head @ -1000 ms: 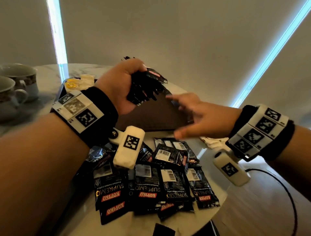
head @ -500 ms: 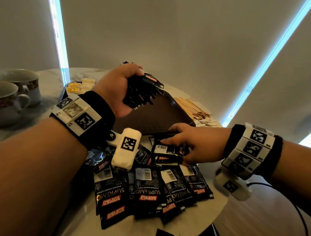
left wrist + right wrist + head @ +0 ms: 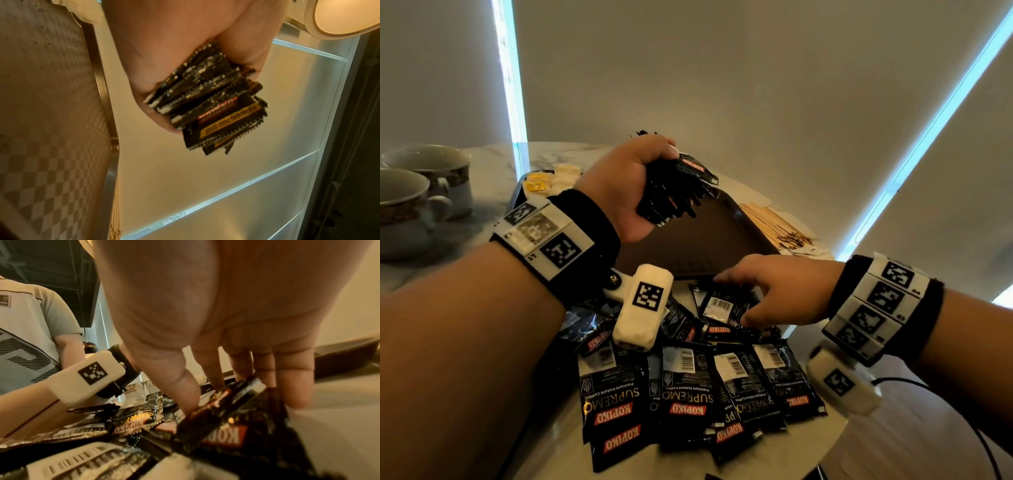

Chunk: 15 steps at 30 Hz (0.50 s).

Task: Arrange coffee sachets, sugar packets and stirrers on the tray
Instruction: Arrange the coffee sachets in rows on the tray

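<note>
Black foil coffee sachets: one bundle in the left hand, one more being picked from the heap.

The left hand (image 3: 631,186) grips a thick bundle of black foil sachets (image 3: 681,190) above the dark rectangular tray (image 3: 722,236), while the right hand (image 3: 779,291), just below it, pinches one loose sachet (image 3: 722,303) on the heap of black sachets (image 3: 688,387) between thumb and fingers. Thin wooden stirrers (image 3: 774,222) lie beyond the right hand. The bundle looks uneven, so I think some sachets could slip out when another is pushed in. Compared with a second ago, the right hand has come down from the tray onto the heap.
</note>
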### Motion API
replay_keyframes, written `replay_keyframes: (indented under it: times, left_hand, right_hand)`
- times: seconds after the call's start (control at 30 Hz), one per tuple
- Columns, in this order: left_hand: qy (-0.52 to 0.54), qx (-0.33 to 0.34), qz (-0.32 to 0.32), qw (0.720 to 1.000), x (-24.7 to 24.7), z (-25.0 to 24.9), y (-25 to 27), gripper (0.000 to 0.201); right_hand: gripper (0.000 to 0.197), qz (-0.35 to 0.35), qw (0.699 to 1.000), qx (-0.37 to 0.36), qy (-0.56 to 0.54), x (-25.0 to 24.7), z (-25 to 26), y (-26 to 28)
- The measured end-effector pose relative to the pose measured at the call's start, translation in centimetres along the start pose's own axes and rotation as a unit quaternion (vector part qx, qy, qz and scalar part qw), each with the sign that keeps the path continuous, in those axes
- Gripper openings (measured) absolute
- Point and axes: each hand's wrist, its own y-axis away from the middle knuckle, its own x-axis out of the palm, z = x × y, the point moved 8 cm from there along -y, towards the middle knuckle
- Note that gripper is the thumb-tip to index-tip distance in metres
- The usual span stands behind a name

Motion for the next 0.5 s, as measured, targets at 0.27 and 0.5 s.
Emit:
replay_keyframes:
  times: [0.27,0.5]
  left_hand:
    - [-0.007,-0.01,-0.003,1.0,0.1,0.1,0.2,0.008]
    - [-0.006,-0.013,-0.009,1.0,-0.1,0.2,0.1,0.007]
  right_hand:
    - [0.079,0.02,1.0,0.003,0.011,0.4,0.3,-0.7]
    - [0.073,0.033,0.998,0.038,-0.024,0.7,-0.2,-1.3]
